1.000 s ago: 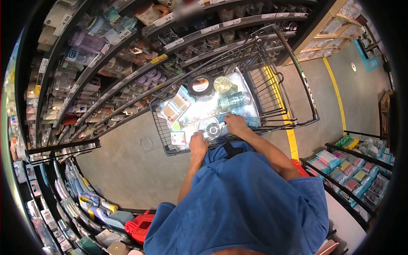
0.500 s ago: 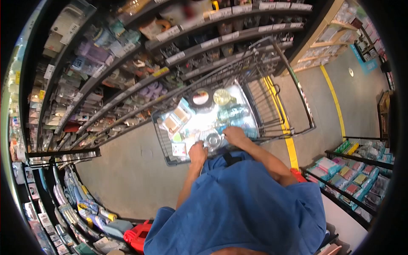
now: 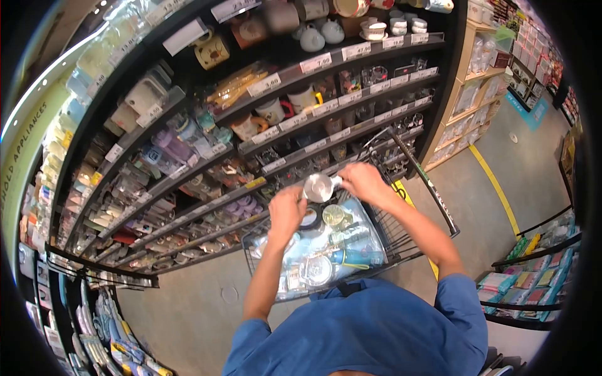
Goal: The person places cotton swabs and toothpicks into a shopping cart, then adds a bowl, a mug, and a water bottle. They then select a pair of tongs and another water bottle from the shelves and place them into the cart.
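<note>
A round, shiny cup point(image 3: 318, 188) is raised above the far side of the shopping cart point(image 3: 407, 244), between my two hands. My left hand point(image 3: 287, 212) closes on its left side. At its right, my right hand point(image 3: 362, 183) pinches a pale part that sticks out like a handle. Below them in the cart lie a round clear container point(image 3: 316, 269), a blue bottle point(image 3: 346, 255) and a round yellowish container point(image 3: 337, 216). Clear-wrapped goods surround these, and a dark round item point(image 3: 310, 217) is partly hidden under the held cup.
Store shelves point(image 3: 326, 62) with price tags, mugs point(image 3: 273, 111), teapots point(image 3: 312, 39) and glassware curve along the far side. A wooden rack point(image 3: 467, 94) stands at the right end. Packaged goods point(image 3: 520, 276) fill a low shelf at lower right. Yellow lines point(image 3: 495, 182) mark the floor.
Both hands have risen from the near side of the cart to above its far side, now with the cup between them. The view has tilted up, showing more of the shelves.
</note>
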### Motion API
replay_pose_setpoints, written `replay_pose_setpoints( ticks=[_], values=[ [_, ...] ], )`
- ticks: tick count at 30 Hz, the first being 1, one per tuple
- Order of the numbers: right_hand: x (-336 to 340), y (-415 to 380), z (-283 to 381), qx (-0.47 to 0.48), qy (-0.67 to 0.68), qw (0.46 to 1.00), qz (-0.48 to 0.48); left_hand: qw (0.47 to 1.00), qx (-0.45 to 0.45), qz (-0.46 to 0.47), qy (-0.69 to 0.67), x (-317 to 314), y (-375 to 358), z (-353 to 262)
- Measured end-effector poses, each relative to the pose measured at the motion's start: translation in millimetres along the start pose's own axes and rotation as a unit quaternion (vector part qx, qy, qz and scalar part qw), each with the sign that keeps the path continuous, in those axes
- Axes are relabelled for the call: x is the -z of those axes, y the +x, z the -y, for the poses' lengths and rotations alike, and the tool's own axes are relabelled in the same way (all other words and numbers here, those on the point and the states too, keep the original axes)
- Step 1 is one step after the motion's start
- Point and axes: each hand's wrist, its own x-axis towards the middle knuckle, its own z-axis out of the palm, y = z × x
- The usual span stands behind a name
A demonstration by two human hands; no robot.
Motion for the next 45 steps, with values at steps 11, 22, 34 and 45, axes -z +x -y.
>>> replay_pose_setpoints(
  ticks=[11, 22, 34, 45],
  values=[
    [164, 192, -32, -0.018, 0.019, 0.977, -0.211, 0.994, -0.003, -0.074, 0.078, 116, 230, -73],
    [161, 277, -89, -0.152, 0.003, 0.976, -0.157, 0.987, 0.137, 0.009, 0.078, 74, 361, -43],
    [143, 279, -108, -0.174, -0.039, 0.975, -0.135, 0.984, 0.092, -0.055, 0.140, 52, 355, -30],
    [-34, -45, -63, -0.139, 0.290, 0.945, -0.061, 0.976, 0.168, -0.104, -0.090, -73, -98, 51]
  ],
)
